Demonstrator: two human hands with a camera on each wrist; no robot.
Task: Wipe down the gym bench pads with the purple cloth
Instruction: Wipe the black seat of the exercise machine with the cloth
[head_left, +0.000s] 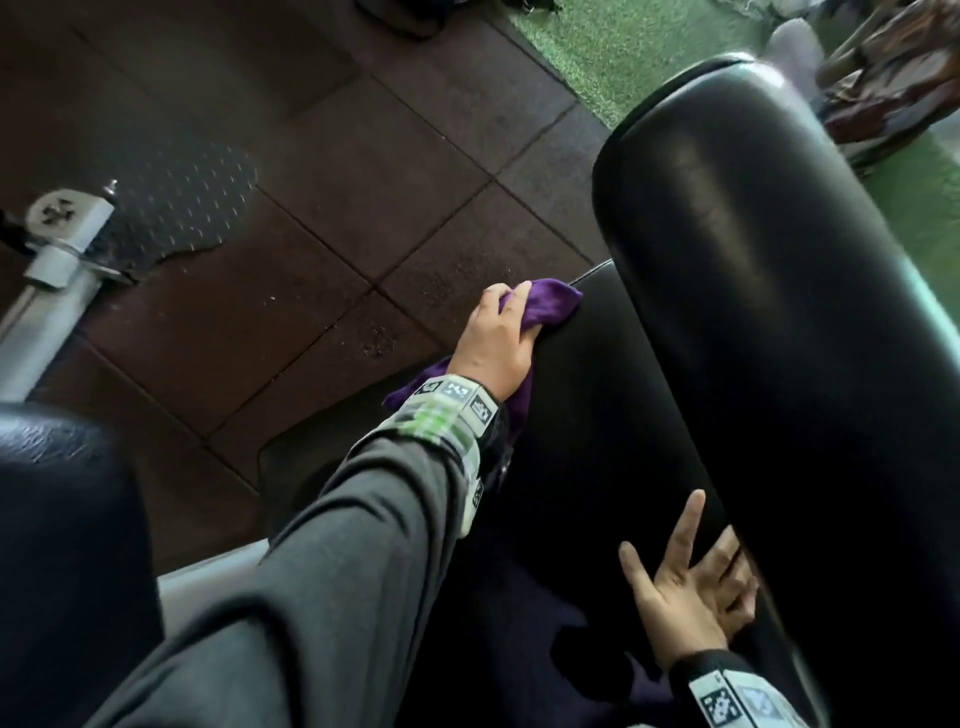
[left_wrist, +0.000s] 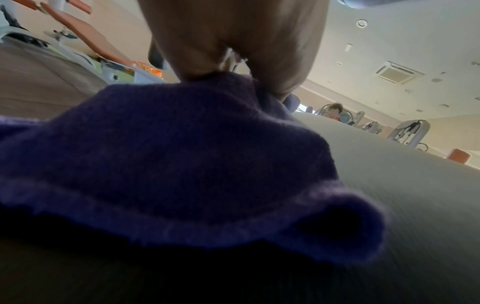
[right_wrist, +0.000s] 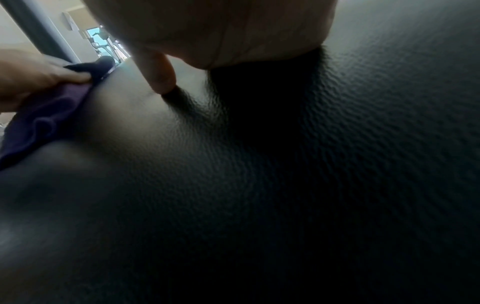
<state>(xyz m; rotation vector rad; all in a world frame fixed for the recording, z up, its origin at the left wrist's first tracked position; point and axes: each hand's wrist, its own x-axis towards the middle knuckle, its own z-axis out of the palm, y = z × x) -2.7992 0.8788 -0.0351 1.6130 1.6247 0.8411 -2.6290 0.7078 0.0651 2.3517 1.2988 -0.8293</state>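
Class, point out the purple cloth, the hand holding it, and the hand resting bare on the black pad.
Purple cloth (head_left: 550, 304), head view, its bunched far end.
Left hand (head_left: 496, 345), head view, its back.
Right hand (head_left: 688, 597), head view, its back.

No words, brand names, numbers or signs can be read in any of the three views. The only printed marks are small black-and-white square code patterns on the pale wristband (head_left: 457, 397) at the near left of the scene and on the pale wristband (head_left: 737, 701) at the near right; they are blocky pixel patterns, not letters or digits. The glossy black padded bench cushion (head_left: 753, 270) on the right carries no legible label. The grey metal machine frame (head_left: 57, 260) at the far left shows only a cross-head screw, no lettering.
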